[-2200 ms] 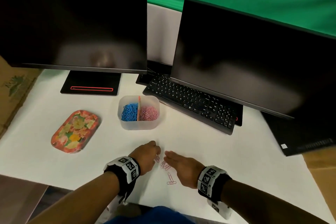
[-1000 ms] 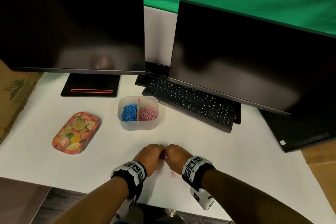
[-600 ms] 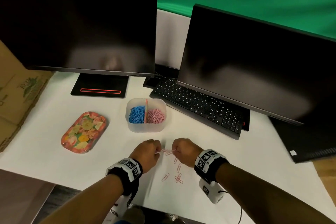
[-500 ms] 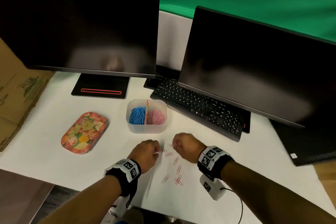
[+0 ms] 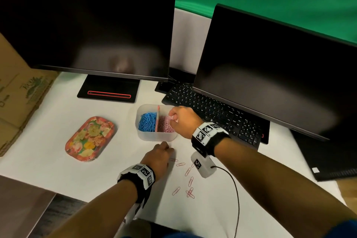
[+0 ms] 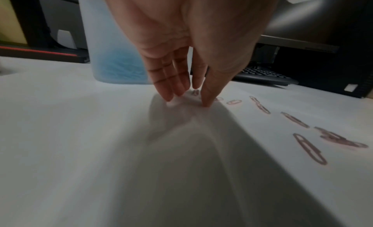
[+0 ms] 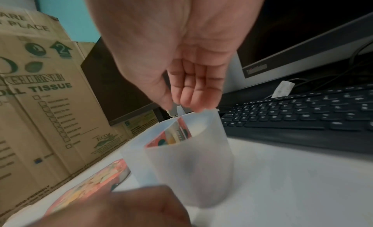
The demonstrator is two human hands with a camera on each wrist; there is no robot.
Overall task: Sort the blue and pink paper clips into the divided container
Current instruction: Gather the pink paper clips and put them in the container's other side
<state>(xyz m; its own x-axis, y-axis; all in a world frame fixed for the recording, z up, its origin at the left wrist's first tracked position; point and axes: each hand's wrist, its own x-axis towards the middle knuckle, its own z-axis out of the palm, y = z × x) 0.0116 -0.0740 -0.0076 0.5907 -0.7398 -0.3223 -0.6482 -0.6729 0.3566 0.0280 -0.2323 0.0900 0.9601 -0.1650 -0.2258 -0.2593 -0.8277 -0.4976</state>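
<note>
The translucent divided container [image 5: 154,137] holds blue clips [image 5: 146,122] on the left of its pink divider [image 5: 158,120] and pink clips [image 5: 165,126] on the right. My right hand [image 5: 172,119] hovers over the pink compartment. In the right wrist view its fingers [image 7: 193,96] hang straight above the container rim [image 7: 187,166], and I see no clip in them. My left hand [image 5: 166,148] rests on the table just in front of the container. Its straight fingertips [image 6: 169,96] and thumb touch the surface. Several loose pink clips [image 5: 190,180] lie to its right.
A floral tin tray [image 5: 90,138] lies left of the container. A black keyboard [image 5: 212,110] and two dark monitors [image 5: 92,25] stand behind it. A cardboard box [image 5: 19,98] borders the left edge. A white module with a cable [image 5: 201,166] hangs under my right wrist.
My right hand has left the loose clips and moved forward to above the pink compartment. My left hand has stayed on the table, shifted slightly toward the container.
</note>
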